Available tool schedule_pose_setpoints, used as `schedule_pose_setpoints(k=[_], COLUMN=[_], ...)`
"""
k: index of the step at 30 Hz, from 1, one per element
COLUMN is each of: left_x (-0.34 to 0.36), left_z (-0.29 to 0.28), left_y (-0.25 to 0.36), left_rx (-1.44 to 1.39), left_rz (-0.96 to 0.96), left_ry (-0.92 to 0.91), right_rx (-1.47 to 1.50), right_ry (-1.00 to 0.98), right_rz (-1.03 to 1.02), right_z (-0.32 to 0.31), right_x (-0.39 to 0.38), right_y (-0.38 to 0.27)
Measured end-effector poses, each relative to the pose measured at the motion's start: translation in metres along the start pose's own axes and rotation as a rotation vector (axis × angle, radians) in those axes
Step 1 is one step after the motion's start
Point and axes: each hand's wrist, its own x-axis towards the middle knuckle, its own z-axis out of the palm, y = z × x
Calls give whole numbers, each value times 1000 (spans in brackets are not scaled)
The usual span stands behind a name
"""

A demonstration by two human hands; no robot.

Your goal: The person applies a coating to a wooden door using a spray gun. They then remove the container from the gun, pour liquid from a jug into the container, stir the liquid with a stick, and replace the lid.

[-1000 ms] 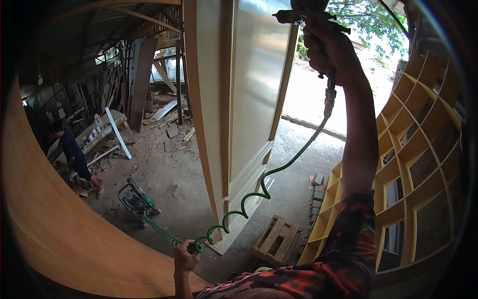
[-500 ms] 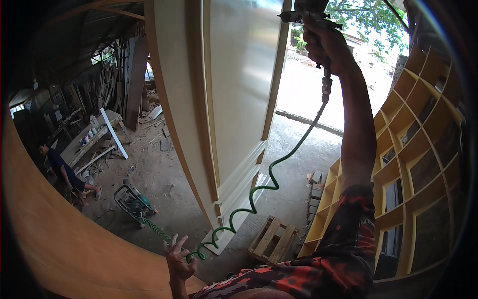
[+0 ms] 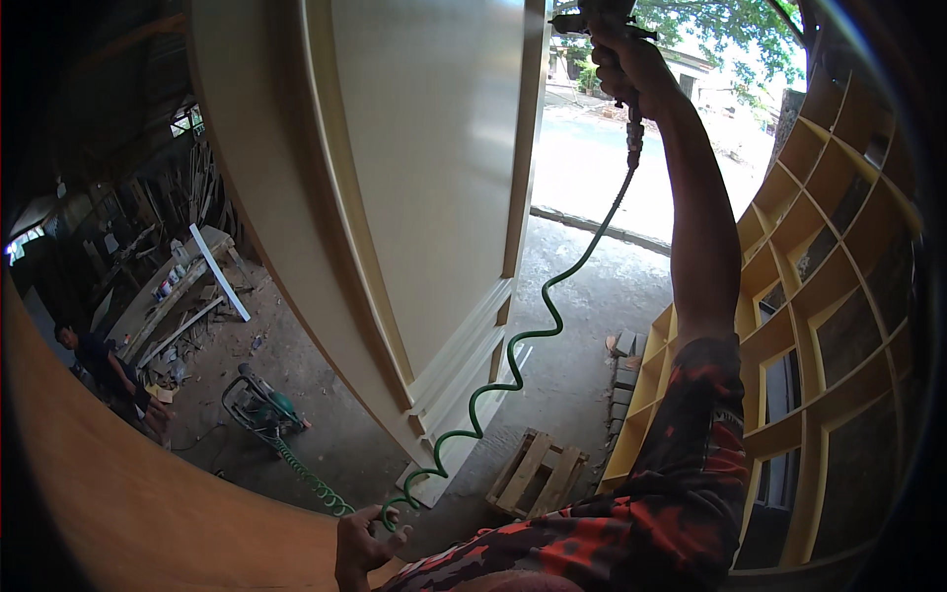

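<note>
High at the top of the view, my right hand (image 3: 628, 71) is wrapped round a spray gun (image 3: 572, 24), partly cut off by the upper edge. Its nozzle points left, towards a tall pale panelled wooden piece (image 3: 434, 178). A green coiled air hose (image 3: 514, 355) hangs from the gun's handle and runs down to my left hand (image 3: 363, 545). Low in the view, that hand is closed on the hose with bent fingers, beside the orange-brown curved surface. Beyond it, more coils lead to a green-and-black air compressor (image 3: 264, 407) on the floor.
A yellowish shelf unit with square compartments (image 3: 789, 331) rises at right. A slatted wooden pallet (image 3: 538, 474) lies on the floor. An orange-brown surface (image 3: 178, 523) curves along the lower left. A person (image 3: 104, 375) is near a cluttered workbench (image 3: 163, 291) at far left.
The view has shifted, so the panelled piece sits further left and larger. My left hand has lowered and its fingers have closed on the hose. The person at left is bent lower.
</note>
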Motion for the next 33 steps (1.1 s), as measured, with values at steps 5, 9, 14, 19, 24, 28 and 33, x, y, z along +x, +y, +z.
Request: schedule_pose_setpoints(k=[5, 9, 14, 19, 24, 28, 33], left_x=[12, 17, 29, 43, 57, 67, 71], left_z=[12, 25, 44, 56, 56, 55, 51], left_y=[38, 51, 41, 34, 67, 93, 116], left_rx=[298, 270, 52, -314, -61, -2, 61], left_rz=[-25, -82, -1, 42, 22, 10, 2], left_ry=[4, -20, -17, -173, -151, -163, -178], right_rx=[-82, -88, -103, -104, -101, -112, -170], right_ry=[9, -23, 44, 68, 125, 164, 237], right_rz=[-25, -16, 1, 30, 45, 25, 31], right_z=[-32, -59, -86, -113, -142, -161, -171], right_x=[29, 53, 83, 105, 132, 155, 182], right_y=[27, 51, 78, 103, 128, 146, 162])
